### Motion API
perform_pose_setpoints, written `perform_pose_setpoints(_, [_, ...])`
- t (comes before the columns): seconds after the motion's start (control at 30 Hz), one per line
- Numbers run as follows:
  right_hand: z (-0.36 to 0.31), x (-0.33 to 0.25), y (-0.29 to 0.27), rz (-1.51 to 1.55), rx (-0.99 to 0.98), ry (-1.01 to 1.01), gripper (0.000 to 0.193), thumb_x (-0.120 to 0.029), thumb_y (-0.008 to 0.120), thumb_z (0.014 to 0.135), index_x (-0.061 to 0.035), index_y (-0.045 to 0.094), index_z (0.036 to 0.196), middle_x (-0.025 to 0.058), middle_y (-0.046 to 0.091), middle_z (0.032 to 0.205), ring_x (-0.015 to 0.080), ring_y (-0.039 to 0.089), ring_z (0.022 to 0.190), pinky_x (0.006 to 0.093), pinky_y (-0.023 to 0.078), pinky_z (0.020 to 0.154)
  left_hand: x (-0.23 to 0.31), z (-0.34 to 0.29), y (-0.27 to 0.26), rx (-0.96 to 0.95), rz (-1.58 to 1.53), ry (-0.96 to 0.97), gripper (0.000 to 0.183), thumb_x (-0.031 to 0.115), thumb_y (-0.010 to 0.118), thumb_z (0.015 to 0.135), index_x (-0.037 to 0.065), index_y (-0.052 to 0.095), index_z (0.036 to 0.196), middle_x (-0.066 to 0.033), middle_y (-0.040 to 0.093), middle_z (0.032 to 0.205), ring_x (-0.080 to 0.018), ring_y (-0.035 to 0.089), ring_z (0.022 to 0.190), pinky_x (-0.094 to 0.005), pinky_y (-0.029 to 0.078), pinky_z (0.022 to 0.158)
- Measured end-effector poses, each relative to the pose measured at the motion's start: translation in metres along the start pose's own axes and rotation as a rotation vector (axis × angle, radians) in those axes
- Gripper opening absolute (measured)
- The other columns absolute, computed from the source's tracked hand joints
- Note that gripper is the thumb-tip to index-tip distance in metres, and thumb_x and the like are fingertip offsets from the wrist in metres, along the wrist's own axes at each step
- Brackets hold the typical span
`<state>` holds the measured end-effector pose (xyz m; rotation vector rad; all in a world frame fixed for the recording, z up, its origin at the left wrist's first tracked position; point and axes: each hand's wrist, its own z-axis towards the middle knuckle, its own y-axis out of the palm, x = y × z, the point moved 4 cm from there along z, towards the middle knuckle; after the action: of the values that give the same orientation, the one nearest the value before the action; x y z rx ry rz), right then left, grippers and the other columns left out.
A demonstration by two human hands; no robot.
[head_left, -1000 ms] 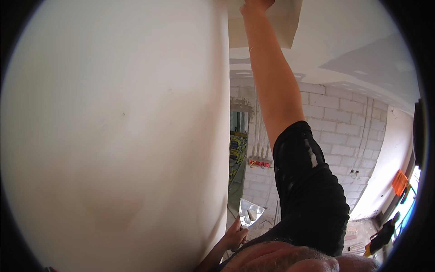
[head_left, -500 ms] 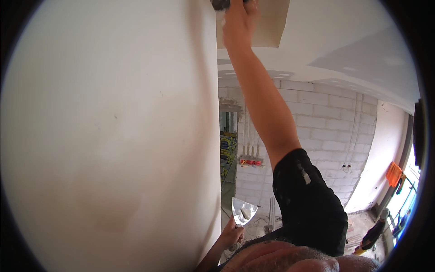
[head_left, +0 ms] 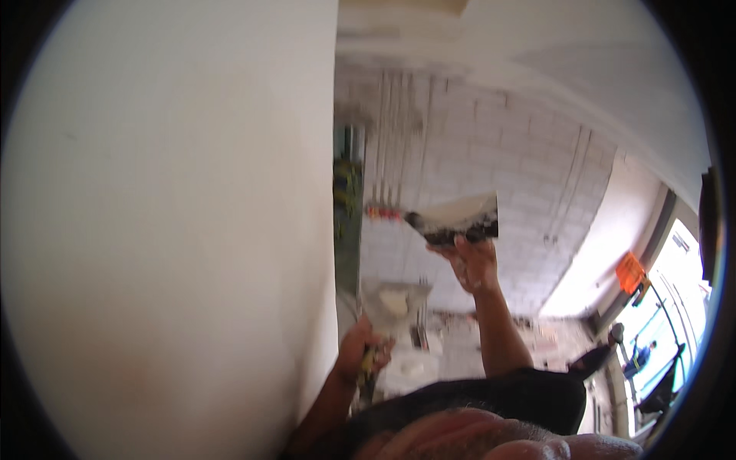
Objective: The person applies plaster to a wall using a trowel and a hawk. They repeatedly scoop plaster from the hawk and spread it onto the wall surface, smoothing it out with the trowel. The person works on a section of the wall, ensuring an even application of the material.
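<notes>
The smooth pale wall [head_left: 176,230] looks largely coated: its face reads as even, with faint tonal patches and one small dark mark [head_left: 70,136]. Judging by that surface, the spreading there seems well advanced, though blur hides whether any finer smoothing is left.

Both hands are closed on tools. To the right of the smooth wall's edge, the right hand [head_left: 473,267] grips a broad trowel [head_left: 460,216] by its dark side, fingers wrapped behind it, the pale face tilted upward and well apart from that wall. Just beside the wall's edge, lower down, the left hand [head_left: 362,349] curls around the handle of a scraper [head_left: 418,294], whose blade carries a lump of pale paste [head_left: 395,301]. With paste on hand, the work does not appear finished.

Beyond the smooth wall, to its right, the block wall [head_left: 521,169] shows bare joints and vertical channels [head_left: 392,115] above a red fitting [head_left: 383,212]; that surface looks uncoated. How much is left overall cannot be told.
</notes>
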<state>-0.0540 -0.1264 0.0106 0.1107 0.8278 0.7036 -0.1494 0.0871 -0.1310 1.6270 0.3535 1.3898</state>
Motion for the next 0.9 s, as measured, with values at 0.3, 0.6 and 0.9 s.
perform_pose_setpoints(0.3, [-0.065, 0.034, -0.025, -0.166, -0.233, 0.028, 0.036, 0.017, 0.049, 0.093, 0.004, 0.065, 0.122, 0.0193, 0.064, 0.129, 0.0303, 0.06, 0.124, 0.0435, 0.047, 0.106, 0.0, 0.016, 0.034, -0.078, -0.078, 0.007, 0.073, 0.004, 0.048, 0.083, 0.012, 0.028, 0.152, -0.0165, 0.055, 0.077, -0.0123, 0.045, 0.04, -0.024, 0.04, 0.03])
perform_pose_setpoints(0.6, [-0.07, 0.053, -0.082, -1.038, -0.319, -0.052, 0.034, 0.013, 0.053, 0.09, -0.0006, 0.069, 0.117, 0.0148, 0.066, 0.13, 0.0318, 0.058, 0.127, 0.044, 0.047, 0.107, 0.001, 0.015, 0.035, -0.103, 0.23, 0.073, 0.068, 0.001, 0.044, 0.081, 0.007, 0.031, 0.148, -0.014, 0.06, 0.086, -0.0133, 0.049, 0.048, -0.0265, 0.04, 0.033])
perform_pose_setpoints(0.9, [-0.128, 0.103, -0.079, 0.306, 0.582, 0.523, 0.027, -0.029, 0.056, 0.102, -0.008, 0.056, 0.119, 0.0073, 0.068, 0.114, 0.0224, 0.065, 0.102, 0.0409, 0.048, 0.09, -0.036, 0.047, -0.01, 0.244, 0.133, 0.227, 0.034, 0.007, 0.054, 0.089, -0.002, 0.055, 0.123, -0.0136, 0.064, 0.11, -0.017, 0.064, 0.085, -0.0338, 0.057, 0.072])
